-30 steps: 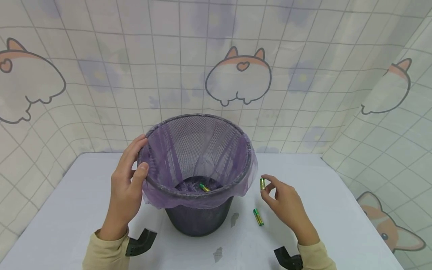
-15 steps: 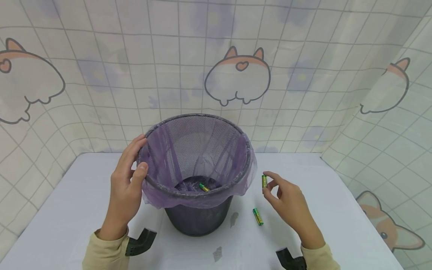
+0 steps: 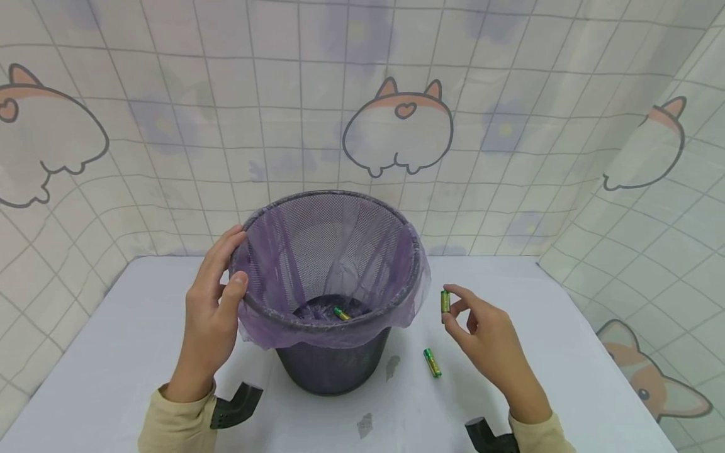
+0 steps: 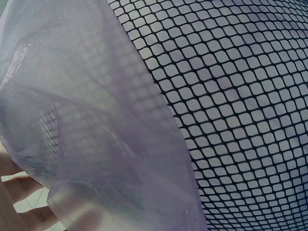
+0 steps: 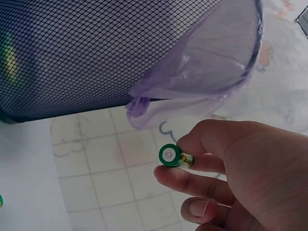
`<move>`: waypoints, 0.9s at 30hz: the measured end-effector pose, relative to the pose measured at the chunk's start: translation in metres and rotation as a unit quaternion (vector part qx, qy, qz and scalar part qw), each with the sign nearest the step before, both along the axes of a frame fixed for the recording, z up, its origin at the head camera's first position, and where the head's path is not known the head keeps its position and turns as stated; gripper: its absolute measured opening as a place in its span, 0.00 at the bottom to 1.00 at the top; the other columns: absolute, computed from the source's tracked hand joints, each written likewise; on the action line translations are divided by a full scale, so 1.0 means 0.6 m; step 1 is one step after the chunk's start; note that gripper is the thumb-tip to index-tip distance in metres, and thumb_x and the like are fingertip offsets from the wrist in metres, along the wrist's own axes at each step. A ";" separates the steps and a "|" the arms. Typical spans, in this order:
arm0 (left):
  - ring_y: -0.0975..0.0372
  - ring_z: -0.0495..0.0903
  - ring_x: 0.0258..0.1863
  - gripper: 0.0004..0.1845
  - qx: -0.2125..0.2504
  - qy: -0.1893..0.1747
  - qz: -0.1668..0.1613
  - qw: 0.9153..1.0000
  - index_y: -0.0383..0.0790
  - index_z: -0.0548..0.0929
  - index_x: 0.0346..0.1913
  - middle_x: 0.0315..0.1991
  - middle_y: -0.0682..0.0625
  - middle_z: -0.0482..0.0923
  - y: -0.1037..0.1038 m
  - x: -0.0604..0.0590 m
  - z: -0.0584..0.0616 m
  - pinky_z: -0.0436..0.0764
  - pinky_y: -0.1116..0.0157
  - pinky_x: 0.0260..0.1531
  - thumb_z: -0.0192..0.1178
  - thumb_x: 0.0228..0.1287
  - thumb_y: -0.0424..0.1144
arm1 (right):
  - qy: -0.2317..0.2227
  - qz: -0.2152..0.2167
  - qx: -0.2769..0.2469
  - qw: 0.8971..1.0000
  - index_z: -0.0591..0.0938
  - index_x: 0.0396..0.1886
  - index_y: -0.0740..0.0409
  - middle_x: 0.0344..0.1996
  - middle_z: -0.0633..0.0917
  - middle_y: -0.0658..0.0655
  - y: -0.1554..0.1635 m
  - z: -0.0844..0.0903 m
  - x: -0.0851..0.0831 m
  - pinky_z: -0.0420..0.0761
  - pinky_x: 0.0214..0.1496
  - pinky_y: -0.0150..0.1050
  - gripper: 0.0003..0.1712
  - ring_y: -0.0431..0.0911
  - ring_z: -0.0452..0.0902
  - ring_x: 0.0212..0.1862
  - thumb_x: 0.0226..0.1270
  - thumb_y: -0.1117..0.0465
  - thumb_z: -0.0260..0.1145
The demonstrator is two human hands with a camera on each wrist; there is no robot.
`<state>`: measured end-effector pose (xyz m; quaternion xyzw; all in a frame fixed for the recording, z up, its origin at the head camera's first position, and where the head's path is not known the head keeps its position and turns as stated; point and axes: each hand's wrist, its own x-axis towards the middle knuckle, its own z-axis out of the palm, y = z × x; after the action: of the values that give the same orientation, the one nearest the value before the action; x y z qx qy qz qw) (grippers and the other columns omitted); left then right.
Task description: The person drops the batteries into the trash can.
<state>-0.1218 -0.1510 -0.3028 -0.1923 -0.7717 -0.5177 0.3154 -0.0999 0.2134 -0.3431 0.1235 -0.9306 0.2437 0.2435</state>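
L hand [image 3: 211, 314] grips mesh bin [image 3: 334, 358] rim w/ curled fingers, R hand [image 3: 481, 340] pinches upright battery [image 3: 445, 301] beside it; 2nd battery [image 3: 432, 363] on worktop [image 3: 113, 352].

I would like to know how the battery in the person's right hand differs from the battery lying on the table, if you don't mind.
The battery in the right hand stands upright, pinched in the fingertips of the right hand beside the bin; the battery on the table lies flat. The held one is off the table; the other rests on it, untouched. Both are green and gold and look alike in size.
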 end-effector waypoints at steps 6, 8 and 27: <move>0.65 0.70 0.58 0.25 -0.001 0.016 -0.005 1.000 0.39 0.70 0.68 0.71 0.47 0.65 0.001 0.001 0.004 0.70 0.79 0.37 0.46 0.69 0.33 | 0.028 0.014 -0.011 0.999 0.81 0.54 0.54 0.26 0.82 0.45 -0.003 0.016 0.010 0.62 0.22 0.27 0.25 0.32 0.59 0.21 0.54 0.69 0.69; 0.64 0.70 0.58 0.25 -0.001 0.016 -0.005 1.000 0.39 0.70 0.69 0.71 0.47 0.66 0.001 0.003 0.005 0.71 0.79 0.37 0.46 0.69 0.34 | 0.034 0.018 -0.014 0.999 0.80 0.54 0.53 0.26 0.82 0.44 -0.004 0.021 0.013 0.62 0.22 0.27 0.25 0.32 0.59 0.21 0.54 0.69 0.69; 0.63 0.70 0.57 0.24 0.005 0.016 -0.009 1.000 0.40 0.70 0.68 0.70 0.47 0.66 -0.001 0.001 0.002 0.70 0.78 0.35 0.47 0.69 0.34 | 0.070 0.057 -0.022 0.996 0.80 0.54 0.55 0.26 0.81 0.43 -0.007 0.057 0.025 0.58 0.22 0.22 0.26 0.30 0.57 0.21 0.53 0.70 0.70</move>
<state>-0.1214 -0.1514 -0.3017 -0.2063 -0.7622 -0.5209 0.3243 -0.0849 0.2094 -0.3090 0.1877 -0.8973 0.2679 0.2963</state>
